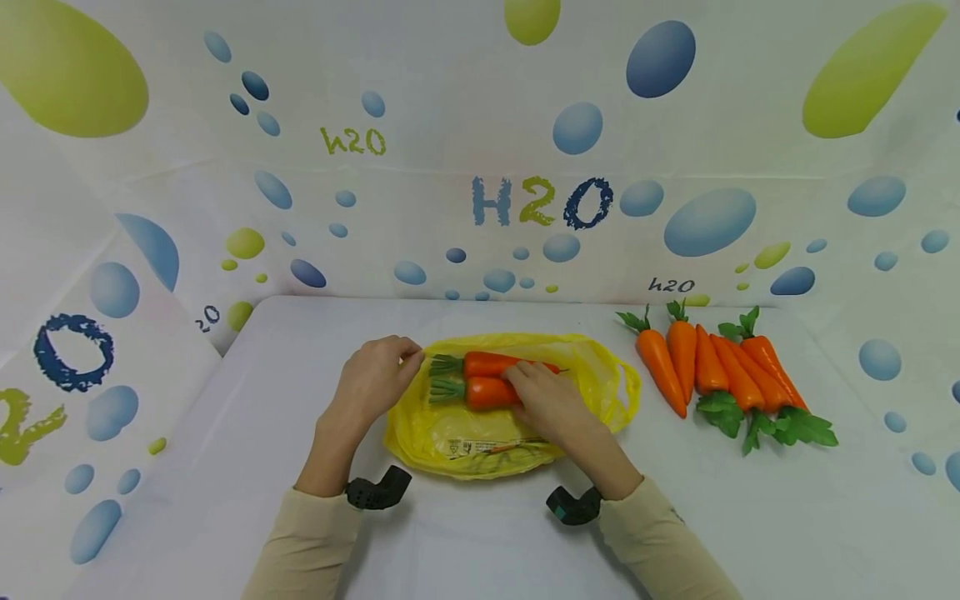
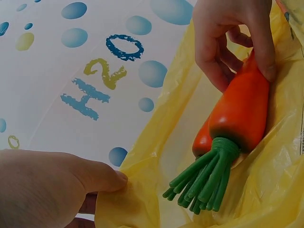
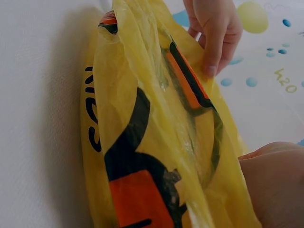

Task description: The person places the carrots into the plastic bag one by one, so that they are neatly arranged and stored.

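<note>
A yellow plastic bag (image 1: 427, 429) lies spread on the table, its mouth facing up. Two orange carrots with cut green stems rest side by side on it: a near carrot (image 1: 487, 393) and a far carrot (image 1: 486, 363). At the bag's left rim, my left hand (image 1: 375, 375) pinches the plastic between thumb and fingers; the left wrist view shows the thumb pressed on the edge. My right hand (image 1: 551, 404) reaches in from the right and grips the near carrot (image 2: 240, 111) by its narrow end. In the right wrist view, the bag's printed side (image 3: 128, 166) hides those fingers.
Several more orange carrots (image 1: 708, 367), most with leafy green tops, lie in a row to the right of the bag. They rest on a white tablecloth (image 1: 465, 542). Behind it rises a white backdrop (image 1: 427, 192) with blue and green drops.
</note>
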Tool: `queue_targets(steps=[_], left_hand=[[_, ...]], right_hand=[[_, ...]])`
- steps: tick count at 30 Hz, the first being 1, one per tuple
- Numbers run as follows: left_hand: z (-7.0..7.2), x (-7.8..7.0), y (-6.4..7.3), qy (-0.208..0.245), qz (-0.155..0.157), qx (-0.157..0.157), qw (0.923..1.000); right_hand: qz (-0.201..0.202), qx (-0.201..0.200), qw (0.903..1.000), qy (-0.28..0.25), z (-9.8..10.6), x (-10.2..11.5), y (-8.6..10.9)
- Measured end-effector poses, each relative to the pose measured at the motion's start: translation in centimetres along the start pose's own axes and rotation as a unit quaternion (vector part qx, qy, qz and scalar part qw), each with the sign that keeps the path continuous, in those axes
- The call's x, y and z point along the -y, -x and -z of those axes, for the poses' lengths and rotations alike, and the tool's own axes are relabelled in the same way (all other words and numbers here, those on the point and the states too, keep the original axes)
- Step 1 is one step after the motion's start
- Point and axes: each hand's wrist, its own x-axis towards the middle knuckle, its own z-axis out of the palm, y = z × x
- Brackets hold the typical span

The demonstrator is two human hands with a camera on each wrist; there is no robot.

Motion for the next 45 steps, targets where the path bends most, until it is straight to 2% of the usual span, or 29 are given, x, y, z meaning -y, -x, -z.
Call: queue_targets(steps=[16,25,33,45], left_hand=[[0.2,0.1,-0.3,0.003,0.008,0.012,0.9999],[0.2,0.2,-0.2,-0.001,0.004,0.008,1.0],[0.2,0.1,-0.2,0.0,0.006,0.012,0.9999],[0.2,0.1,-0.2,0.001,0.008,0.015,0.9999]], right_hand=[[0.005,-0.025,0.9995,0.016,0.1,0.0,-0.1],[0.007,-0.045,0.9988,0.021,0.2,0.0,-0.1],[0.0,-0.047,0.9986,0.026,0.8,-0.1,0.1],[-0.022,-0.043,0.9988,-0.007,2.5,-0.2,0.3]])
